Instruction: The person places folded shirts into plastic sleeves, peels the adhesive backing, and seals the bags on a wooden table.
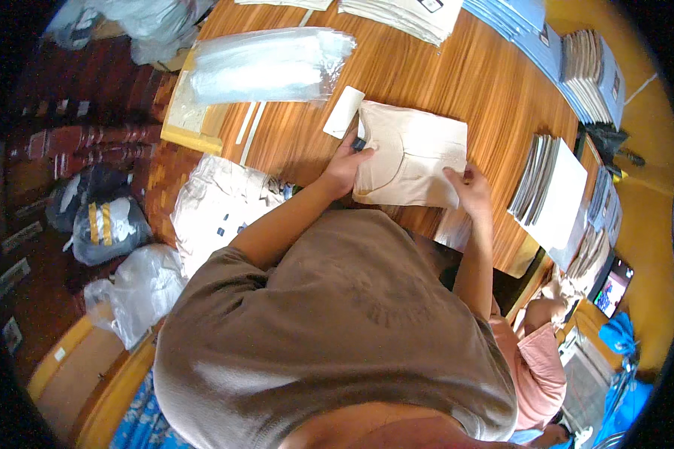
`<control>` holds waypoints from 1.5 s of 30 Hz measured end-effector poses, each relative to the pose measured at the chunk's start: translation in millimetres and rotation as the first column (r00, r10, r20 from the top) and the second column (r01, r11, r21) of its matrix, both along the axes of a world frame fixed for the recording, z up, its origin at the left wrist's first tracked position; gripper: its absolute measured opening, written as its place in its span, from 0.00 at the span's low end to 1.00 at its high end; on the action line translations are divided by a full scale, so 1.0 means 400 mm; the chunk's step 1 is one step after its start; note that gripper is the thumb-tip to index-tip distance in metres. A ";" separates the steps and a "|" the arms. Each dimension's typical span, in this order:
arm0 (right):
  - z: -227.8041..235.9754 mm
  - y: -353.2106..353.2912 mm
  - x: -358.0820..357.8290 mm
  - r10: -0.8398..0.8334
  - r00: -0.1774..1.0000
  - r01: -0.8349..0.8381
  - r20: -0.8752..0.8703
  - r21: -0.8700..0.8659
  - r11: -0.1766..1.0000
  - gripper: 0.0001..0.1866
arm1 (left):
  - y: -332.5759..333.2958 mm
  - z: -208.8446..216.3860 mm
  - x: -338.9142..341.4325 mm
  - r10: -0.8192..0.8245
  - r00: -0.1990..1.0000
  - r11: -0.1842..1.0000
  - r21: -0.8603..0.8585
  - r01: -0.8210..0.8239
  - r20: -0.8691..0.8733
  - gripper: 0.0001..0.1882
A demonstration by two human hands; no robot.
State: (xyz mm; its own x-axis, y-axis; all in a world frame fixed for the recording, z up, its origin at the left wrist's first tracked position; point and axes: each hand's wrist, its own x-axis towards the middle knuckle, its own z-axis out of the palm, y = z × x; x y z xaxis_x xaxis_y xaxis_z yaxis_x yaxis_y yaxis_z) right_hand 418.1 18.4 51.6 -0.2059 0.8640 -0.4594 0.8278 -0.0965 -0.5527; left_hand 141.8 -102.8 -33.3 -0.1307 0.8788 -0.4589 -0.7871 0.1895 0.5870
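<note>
A folded cream-beige garment (416, 153) with a curved seam lies flat at the table's near edge, just in front of me. My left hand (346, 165) grips its left edge, thumb on top, beside a small dark tag. My right hand (472, 193) pinches its lower right edge between thumb and fingers. The undersides of both hands' grips are hidden. Just beyond the garment's upper left corner lies a white card (344, 112).
Clear plastic bags (266, 66) lie at the table's far left. Blue folded garments (513, 26) and a grey stack (535, 179) stand along its right side. A pale cloth pile (221, 209) is left of me. A co-worker's pink sleeve (543, 363) shows at lower right, near a phone (612, 288).
</note>
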 end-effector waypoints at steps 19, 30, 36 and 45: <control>-0.004 0.027 -0.670 0.772 0.606 -0.790 0.194 0.032 0.612 0.24 | -0.005 -0.072 0.086 0.302 0.660 0.951 0.268 -0.156 -0.688 0.31; -0.043 -0.067 -0.062 -0.313 0.846 0.155 -0.432 -0.362 0.919 0.21 | -0.022 -0.019 -0.016 -0.029 0.988 0.983 0.177 0.056 -0.151 0.42; -0.098 -0.192 0.060 -0.319 0.945 0.326 -0.064 0.191 0.926 0.28 | 0.076 0.048 -0.090 -0.268 0.646 0.963 -0.214 0.163 -0.715 0.36; -0.102 -0.071 0.017 -0.454 0.841 0.469 -0.293 -0.022 0.883 0.21 | -0.121 0.036 -0.056 -0.400 0.716 0.914 -0.311 0.261 -0.573 0.26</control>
State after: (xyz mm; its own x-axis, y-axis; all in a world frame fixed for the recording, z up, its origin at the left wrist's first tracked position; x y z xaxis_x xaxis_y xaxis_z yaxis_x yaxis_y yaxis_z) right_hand 425.1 -10.0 11.0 0.1085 0.9109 -0.3981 0.5023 -0.3958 -0.7688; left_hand 119.5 -151.0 -18.7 -0.1610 0.8217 -0.5468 -0.1337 0.5307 0.8369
